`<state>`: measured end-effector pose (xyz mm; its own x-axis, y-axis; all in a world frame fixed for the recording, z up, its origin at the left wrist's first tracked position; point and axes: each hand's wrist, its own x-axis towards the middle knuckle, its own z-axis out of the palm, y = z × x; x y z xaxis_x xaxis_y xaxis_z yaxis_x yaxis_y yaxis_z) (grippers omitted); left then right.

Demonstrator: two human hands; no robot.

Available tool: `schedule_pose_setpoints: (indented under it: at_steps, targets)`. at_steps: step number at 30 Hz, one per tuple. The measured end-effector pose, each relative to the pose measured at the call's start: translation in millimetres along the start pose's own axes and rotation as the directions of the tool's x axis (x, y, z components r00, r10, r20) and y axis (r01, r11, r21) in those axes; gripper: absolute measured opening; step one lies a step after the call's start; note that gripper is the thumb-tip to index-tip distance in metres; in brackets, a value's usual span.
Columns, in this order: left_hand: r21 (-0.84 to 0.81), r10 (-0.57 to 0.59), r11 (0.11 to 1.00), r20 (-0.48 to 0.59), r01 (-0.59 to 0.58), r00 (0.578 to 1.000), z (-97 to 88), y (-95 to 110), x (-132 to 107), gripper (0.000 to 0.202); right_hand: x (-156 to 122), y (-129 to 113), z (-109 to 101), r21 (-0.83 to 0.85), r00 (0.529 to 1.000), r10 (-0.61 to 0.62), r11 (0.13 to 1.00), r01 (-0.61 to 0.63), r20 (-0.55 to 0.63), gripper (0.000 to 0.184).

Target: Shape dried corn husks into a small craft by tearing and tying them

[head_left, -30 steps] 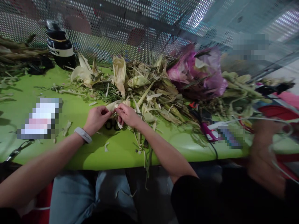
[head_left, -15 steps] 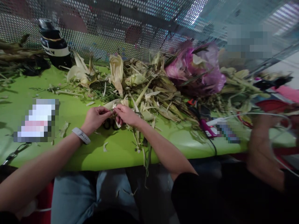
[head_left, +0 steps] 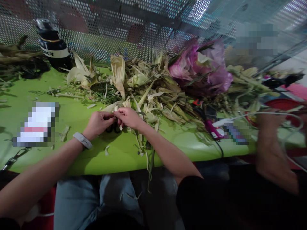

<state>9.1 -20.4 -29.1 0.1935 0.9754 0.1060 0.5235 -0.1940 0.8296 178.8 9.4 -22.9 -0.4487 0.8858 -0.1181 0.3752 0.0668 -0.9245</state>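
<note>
My left hand (head_left: 98, 124), with a pale band on its wrist, is closed in a pinch at the middle of the green table (head_left: 79, 161). Right against its fingertips, my right hand (head_left: 127, 117) is closed too, its fingers curled inward. What the fingertips hold is too small and covered to make out; pale bits like husk strips show around the right fingers. Just beyond the hands lie corn husks (head_left: 118, 75) and a half-peeled pale cob (head_left: 138, 80) among green stalks and shreds.
A phone (head_left: 35, 124) lies at the left and a dark bottle (head_left: 53, 48) stands behind. Beyond the husks is a pink plastic bag (head_left: 189, 68). At the right are another phone (head_left: 236, 133), a white cable (head_left: 271, 113), a red bowl (head_left: 283, 103) and another person's arm (head_left: 271, 140).
Both hands stay together over nearly the same spot, with the fingers shifting slightly. The whole view has drifted a little. At the right, the other person's arm has moved slightly.
</note>
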Motion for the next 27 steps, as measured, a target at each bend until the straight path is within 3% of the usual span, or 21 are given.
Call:
schedule_pose_setpoints:
  at_steps: [6, 11, 14, 22, 27]
  targets:
    - [0.013, 0.000, 1.000, 0.027, 0.000, 1.000, -0.8, 0.9, -1.1, 0.028, 0.8, -7.6, -1.9, 0.094, 0.991, 0.133, 0.987, -0.134, 0.017, 0.033]
    - [0.080, 0.043, 0.996, 0.020, -0.044, 0.999, -1.4, 1.8, -2.4, 0.027, 2.2, -6.4, -3.2, 0.152, 0.984, 0.176, 0.972, -0.177, 0.019, 0.031]
    - [0.082, 0.038, 0.996, 0.000, -0.038, 0.999, -2.6, 2.1, -1.4, 0.027, 1.5, -5.8, -4.6, 0.110, 0.991, 0.132, 0.985, -0.133, 0.018, 0.026]
    - [-0.140, -0.154, 0.977, 0.062, 0.161, 0.986, -6.2, -0.6, 4.4, 0.019, -6.4, -13.4, -14.1, -0.027, 0.995, 0.084, 0.996, -0.083, 0.051, 0.006]
    - [-0.183, -0.170, 0.965, 0.099, 0.186, 0.980, -7.3, 1.5, 4.1, 0.016, -9.2, -9.0, -17.3, -0.309, 0.991, -0.115, 0.942, 0.132, 0.072, 0.028]
